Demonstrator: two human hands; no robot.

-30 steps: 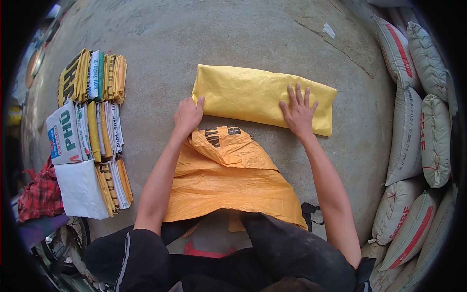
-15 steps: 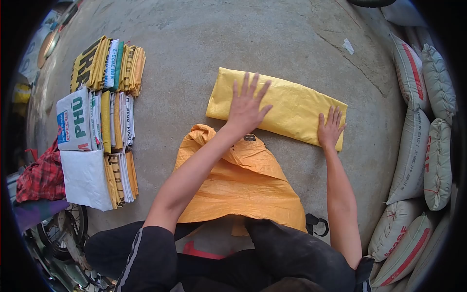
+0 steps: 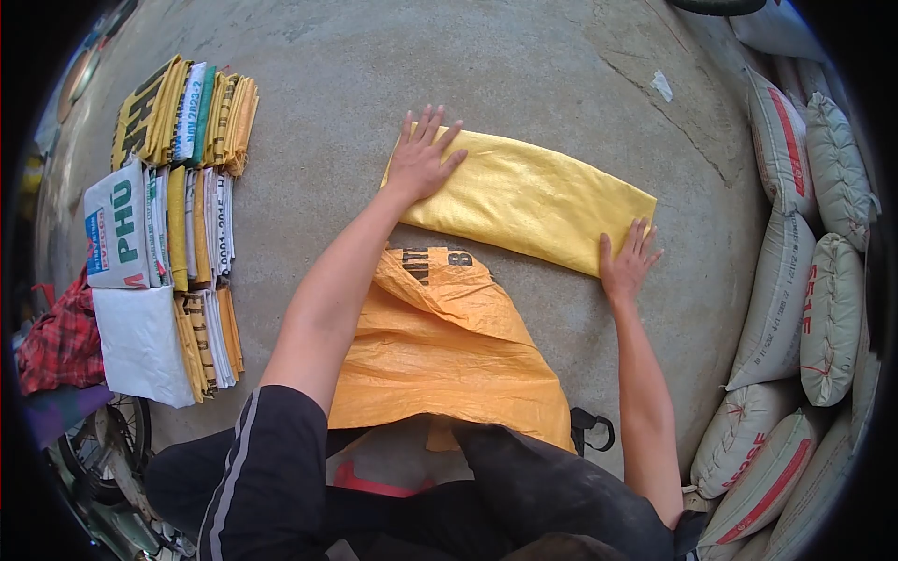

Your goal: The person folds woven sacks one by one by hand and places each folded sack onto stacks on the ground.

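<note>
Shifted left hand (image 3: 418,172) leftward along folded yellow sack (image 3: 533,196) on concrete floor (image 3: 374,56); bracing opposite end with right hand (image 3: 627,272), likely flattening it, grasping nothing.

1 folded yellow sack (image 3: 524,192), 1 orange sack (image 3: 449,360) on its near side. Left of the yellow one: 3 bundles of folded sacks (image 3: 178,224), 1 red plaid cloth (image 3: 64,337), 1 spoked wheel (image 3: 131,432). Past its right end: 1 white scrap (image 3: 662,86), 1 black tyre (image 3: 720,6), 6+ filled sacks (image 3: 769,299), exact count unclear, some partly hidden.
</note>
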